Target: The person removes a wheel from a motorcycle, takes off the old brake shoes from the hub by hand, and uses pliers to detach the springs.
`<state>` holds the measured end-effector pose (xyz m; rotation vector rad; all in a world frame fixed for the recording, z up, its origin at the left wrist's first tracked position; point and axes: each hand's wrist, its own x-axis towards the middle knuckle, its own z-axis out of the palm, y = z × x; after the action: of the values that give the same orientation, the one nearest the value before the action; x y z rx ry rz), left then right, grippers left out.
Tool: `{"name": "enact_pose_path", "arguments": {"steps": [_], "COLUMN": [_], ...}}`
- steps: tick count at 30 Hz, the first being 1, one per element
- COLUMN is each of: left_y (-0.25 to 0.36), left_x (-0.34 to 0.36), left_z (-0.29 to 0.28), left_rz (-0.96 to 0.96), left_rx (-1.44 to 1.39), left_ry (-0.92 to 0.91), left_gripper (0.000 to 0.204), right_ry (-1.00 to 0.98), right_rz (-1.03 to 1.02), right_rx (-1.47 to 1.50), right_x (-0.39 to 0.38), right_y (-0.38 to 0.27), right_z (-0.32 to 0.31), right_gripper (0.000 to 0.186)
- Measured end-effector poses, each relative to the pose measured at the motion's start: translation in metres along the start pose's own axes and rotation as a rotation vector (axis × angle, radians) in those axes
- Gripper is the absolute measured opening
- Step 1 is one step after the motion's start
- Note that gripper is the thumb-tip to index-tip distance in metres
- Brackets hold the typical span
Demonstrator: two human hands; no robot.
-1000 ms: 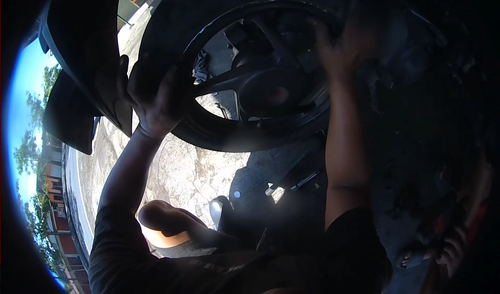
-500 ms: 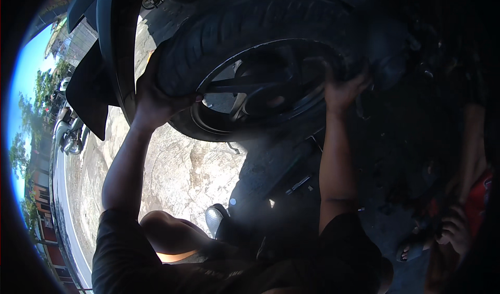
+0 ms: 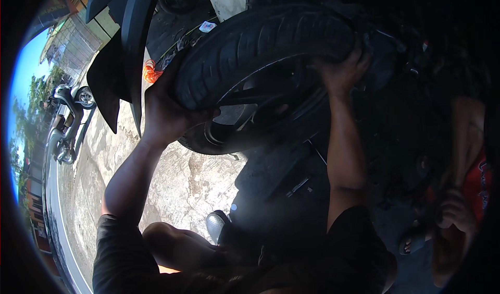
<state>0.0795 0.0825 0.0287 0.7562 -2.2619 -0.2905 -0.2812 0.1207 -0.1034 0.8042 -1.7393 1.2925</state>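
A motorcycle wheel with a black treaded tire (image 3: 260, 41) and dark spoked rim fills the upper middle, tilted so its tread faces up and away. My left hand (image 3: 169, 111) grips the tire's left side, thumb across the sidewall by the rim and fingers behind the tread. On the far right side, my right hand (image 3: 344, 72) is wrapped round the tire, its fingers over the tread and partly lost in shadow. Just left of my left hand hangs a dark motorcycle fender (image 3: 136, 44).
A co-worker in red sits at the right, a hand (image 3: 457, 210) near the knee. Metal tools (image 3: 298, 187) lie on the shaded floor below the wheel. An orange bundle (image 3: 151, 72) is behind my left hand. A parked motorcycle (image 3: 70, 117) stands by the road at left.
The wheel appears lower and tipped more, showing more tread. My right hand has shifted from the rim side up onto the tire's tread. The view has also moved slightly.
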Motion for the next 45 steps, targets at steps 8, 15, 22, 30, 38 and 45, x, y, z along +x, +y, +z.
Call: {"name": "enact_pose_path", "arguments": {"steps": [8,15,22,30,38,45], "left_y": [-0.003,-0.054,-0.111,-0.194,-0.243,-0.261], "left_x": [-0.088,-0.207,-0.295,-0.369,-0.458,-0.509], "left_z": [-0.053,-0.133,-0.184,-0.232,-0.249,-0.261], "left_rz": [-0.274,-0.356,-0.588,-0.875,-1.224,-1.445], "left_rx": [-0.235,0.002,0.190,0.503,0.772,0.904], "left_ry": [-0.005,-0.019,0.149,0.429,0.558,0.601], "left_gripper": [0.118,0.124,0.121,0.118,0.115,0.112], "right_ry": [0.050,-0.165,-0.326,-0.521,-1.244,-1.726], "right_rz": [-0.265,-0.210,-0.277,-0.203,0.186,0.605], "right_rx": [0.241,0.418,0.703,1.247,1.234,1.325], "right_x": [-0.011,-0.101,-0.165,-0.176,-0.311,-0.438], "right_y": [-0.048,-0.124,-0.193,-0.185,-0.178,-0.245], "right_z": [-0.072,-0.127,-0.132,-0.111,-0.101,-0.074], "right_gripper": [0.106,0.091,0.056,0.053,0.112,0.131]}}
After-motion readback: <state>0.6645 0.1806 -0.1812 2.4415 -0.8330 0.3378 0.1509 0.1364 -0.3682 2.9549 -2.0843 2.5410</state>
